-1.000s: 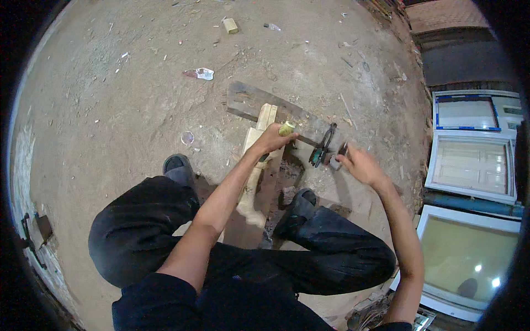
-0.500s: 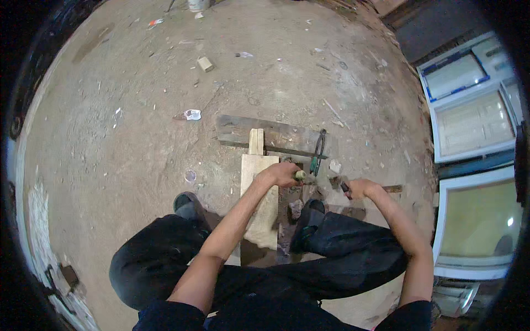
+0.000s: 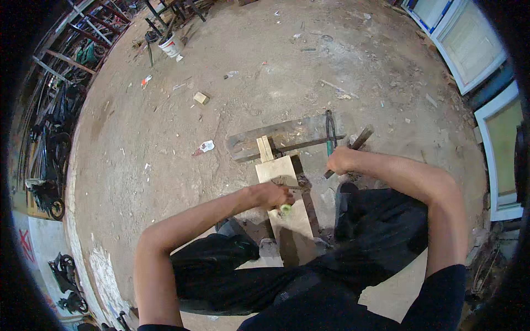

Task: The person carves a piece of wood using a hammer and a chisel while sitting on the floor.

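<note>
A pale wooden board (image 3: 300,231) lies lengthwise between my feet, with a narrow pale block (image 3: 264,148) at its far end. My left hand (image 3: 271,195) is closed over the board around a tool's yellow-green handle (image 3: 285,209); the tool's working end is hard to make out. To the right, my right hand (image 3: 340,160) grips a dark brown stick-like bar (image 3: 361,138), which slants up and away to the right. Just beyond that hand lie long pincers (image 3: 330,132) with green grips. A dark weathered plank (image 3: 243,144) lies crosswise at the board's far end.
Scraps litter the dirt floor, among them a small wood block (image 3: 201,98) and a crumpled wrapper (image 3: 206,146). A white bucket (image 3: 170,46) stands far left. White-framed panels (image 3: 497,154) lean at the right; motorbikes (image 3: 54,149) and metal bars are at the left.
The view has shifted. My left hand has come nearer along the board with the tool. My right hand has moved farther away, beside the pincers, and the bar in it now shows fully.
</note>
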`<state>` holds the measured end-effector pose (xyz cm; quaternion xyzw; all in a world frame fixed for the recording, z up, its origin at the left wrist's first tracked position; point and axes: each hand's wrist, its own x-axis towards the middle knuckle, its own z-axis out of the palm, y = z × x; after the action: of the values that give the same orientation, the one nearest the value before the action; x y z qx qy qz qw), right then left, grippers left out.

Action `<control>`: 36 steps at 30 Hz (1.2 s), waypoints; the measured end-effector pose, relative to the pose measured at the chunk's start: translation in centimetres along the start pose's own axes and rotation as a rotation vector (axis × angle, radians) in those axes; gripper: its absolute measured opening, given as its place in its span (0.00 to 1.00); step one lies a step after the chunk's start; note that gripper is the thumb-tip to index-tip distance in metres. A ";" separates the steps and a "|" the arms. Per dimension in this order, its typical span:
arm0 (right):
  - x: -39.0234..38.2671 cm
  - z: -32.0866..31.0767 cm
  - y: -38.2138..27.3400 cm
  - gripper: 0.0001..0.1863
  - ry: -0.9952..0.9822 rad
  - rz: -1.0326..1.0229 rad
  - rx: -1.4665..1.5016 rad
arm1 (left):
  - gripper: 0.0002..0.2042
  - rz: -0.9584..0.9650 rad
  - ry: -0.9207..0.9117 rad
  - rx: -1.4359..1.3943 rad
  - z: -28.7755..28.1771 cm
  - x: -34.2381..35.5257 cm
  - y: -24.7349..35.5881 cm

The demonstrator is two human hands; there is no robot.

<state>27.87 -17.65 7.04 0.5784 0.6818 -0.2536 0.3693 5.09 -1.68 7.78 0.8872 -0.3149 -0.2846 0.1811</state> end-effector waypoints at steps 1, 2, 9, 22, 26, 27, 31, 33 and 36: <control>0.2 0.0 -0.3 0.13 0.034 -0.027 0.055 | 0.20 -0.017 -0.061 0.080 0.0 -1.4 1.1; 0.3 0.1 -0.5 0.13 0.067 -0.054 0.111 | 0.20 0.038 0.000 0.080 0.9 -2.2 1.1; 0.4 1.3 -2.1 0.16 -0.053 -0.107 0.175 | 0.17 -0.001 0.387 -0.260 0.7 -3.7 2.7; 3.6 4.3 -1.2 0.17 -0.171 -0.077 0.070 | 0.11 -0.128 0.580 -0.779 1.4 -3.3 1.3; 3.2 4.9 -0.6 0.17 -0.097 -0.034 0.174 | 0.12 -0.014 0.553 -0.698 0.9 -2.2 -0.2; 3.1 4.4 -0.8 0.18 -0.112 -0.042 0.171 | 0.12 -0.011 0.542 -0.632 0.9 -2.2 -0.3; 2.9 2.5 -1.7 0.19 -0.103 -0.098 0.183 | 0.16 -0.021 0.560 -0.586 0.3 -2.4 0.2; 3.0 2.8 -1.6 0.20 -0.108 -0.118 0.213 | 0.19 -0.131 0.569 -0.416 -0.3 -2.6 0.9; 3.0 2.9 -1.5 0.21 -0.142 -0.113 0.229 | 0.21 -0.288 0.601 -0.388 -1.9 -2.6 2.9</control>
<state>26.84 -18.37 2.81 0.5582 0.6519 -0.3904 0.3332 3.28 -1.83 11.66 0.9155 -0.0601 -0.0888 0.3878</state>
